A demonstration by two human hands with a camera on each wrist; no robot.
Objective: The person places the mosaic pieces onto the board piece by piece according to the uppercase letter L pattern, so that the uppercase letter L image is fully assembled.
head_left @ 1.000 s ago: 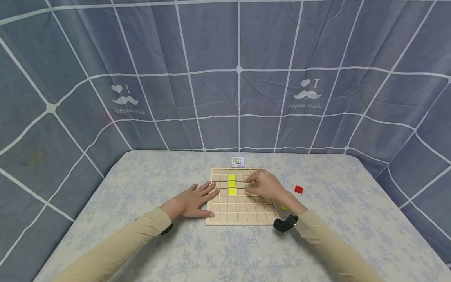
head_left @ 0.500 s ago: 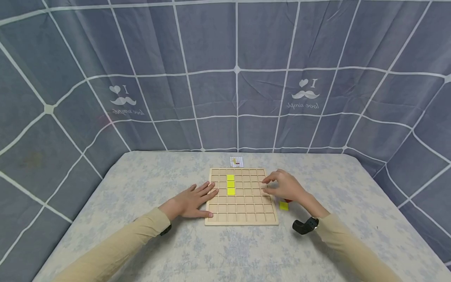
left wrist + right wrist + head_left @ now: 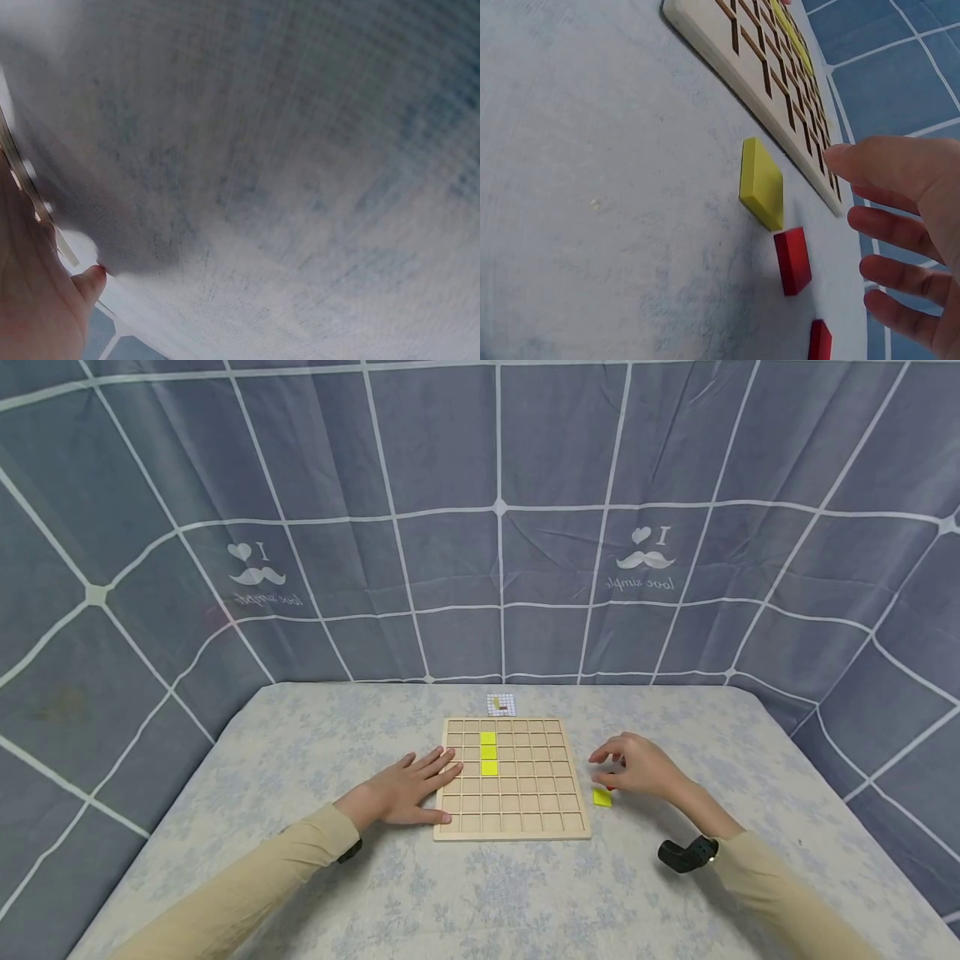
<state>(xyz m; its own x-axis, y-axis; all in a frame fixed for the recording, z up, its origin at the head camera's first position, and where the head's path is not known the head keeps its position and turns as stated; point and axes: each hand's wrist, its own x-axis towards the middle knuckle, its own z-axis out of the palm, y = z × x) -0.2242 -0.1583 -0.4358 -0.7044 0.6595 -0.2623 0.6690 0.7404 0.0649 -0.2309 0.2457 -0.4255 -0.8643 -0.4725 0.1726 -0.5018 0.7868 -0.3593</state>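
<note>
A wooden grid board (image 3: 513,837) lies on the table, with a column of 3 yellow tiles (image 3: 488,752) in its upper left cells. My left hand (image 3: 402,791) rests on the board's left edge, fingers straight and spread. Off the right edge of the board, my right hand (image 3: 641,766) hovers with loosely bent fingers and nothing between them. Beneath it, a loose yellow tile (image 3: 762,184) lies beside the board. Two red tiles (image 3: 793,261) follow it in the right wrist view; the head view shows only a sliver of red under my fingers.
Behind the board lies a small printed card (image 3: 501,704) with a coloured grid pattern. A pale floral cloth (image 3: 480,902) covers the table. Grey-blue checked curtain (image 3: 450,560) closes off the back and sides.
My right hand has moved right, from over the board's right half to above the loose tiles beside it. The left hand has stayed on the board's edge.
</note>
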